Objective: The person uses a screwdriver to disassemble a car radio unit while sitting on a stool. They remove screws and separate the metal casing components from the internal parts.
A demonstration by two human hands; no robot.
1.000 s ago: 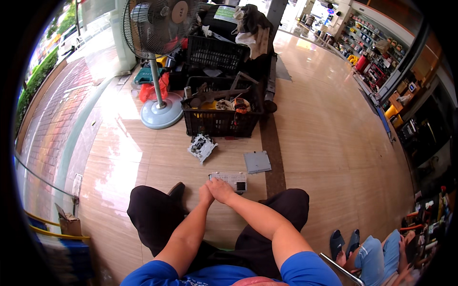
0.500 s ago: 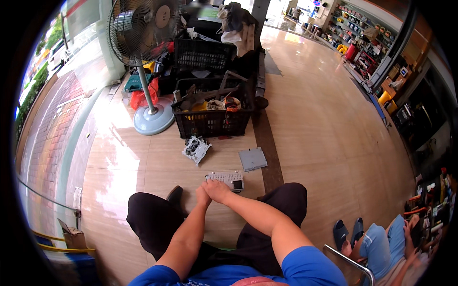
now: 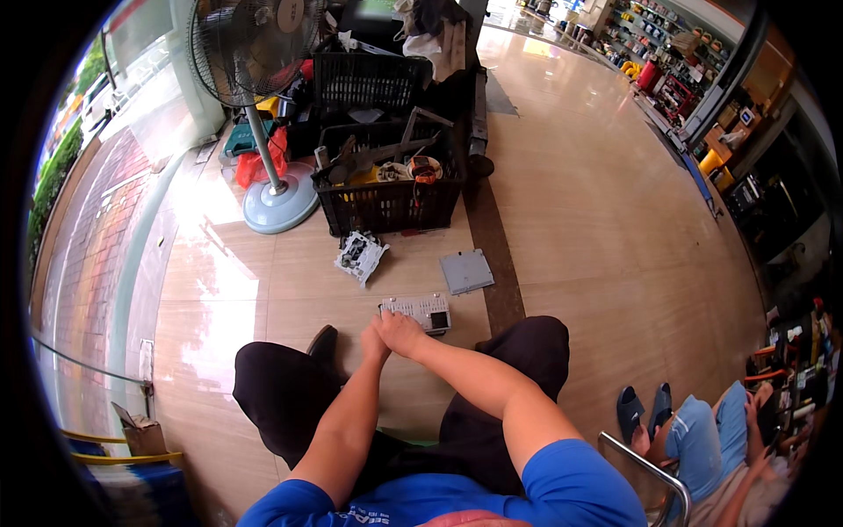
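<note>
A silvery, slotted metal box (image 3: 423,309), with a dark square patch at its right, lies on the floor between my knees. At its left end, my left hand (image 3: 375,342) and my right hand (image 3: 401,333) are pressed close together, fingers curled. The right one overlaps the left, so whatever is between the fingers is hidden. Beyond the box to the right rests a flat grey metal plate (image 3: 467,271). A white and dark frame-like part (image 3: 360,257) lies farther off, to the left.
A black crate of tools (image 3: 386,206) stands ahead, beside a standing fan (image 3: 279,195) with a round base. At the lower right a seated person (image 3: 702,439) is close to a metal chair rail (image 3: 645,470). A glass wall runs along the left.
The whole view has shifted slightly, so the floor things sit higher in the picture. Both hands stay together at the box's left end, with little visible change in their grip.
</note>
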